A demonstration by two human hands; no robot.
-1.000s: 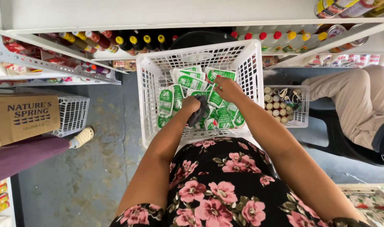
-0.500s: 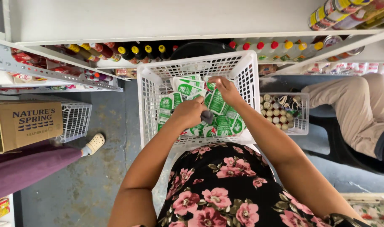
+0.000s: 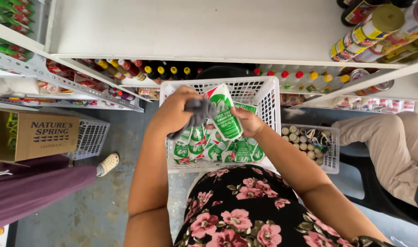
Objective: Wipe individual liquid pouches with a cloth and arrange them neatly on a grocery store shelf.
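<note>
My right hand [image 3: 245,122] holds a green and white pouch [image 3: 226,113] upright above a white plastic basket [image 3: 268,98]. My left hand [image 3: 176,110] grips a grey cloth [image 3: 200,111] and presses it against the left side of that pouch. Inside the basket lie several more green and white pouches [image 3: 209,148]. The basket rests on my lap, over a black dress with pink flowers [image 3: 245,210].
White shelves hold bottles with coloured caps [image 3: 172,71] behind the basket and tall cans [image 3: 369,27] at upper right. A second basket with small jars [image 3: 305,144] sits to the right. A seated person in beige trousers [image 3: 392,146] is at right; a cardboard box [image 3: 46,135] and another person's leg [image 3: 39,187] at left.
My right hand has lifted one pouch out of the basket and stood it upright. My left hand rose with the cloth onto it.
</note>
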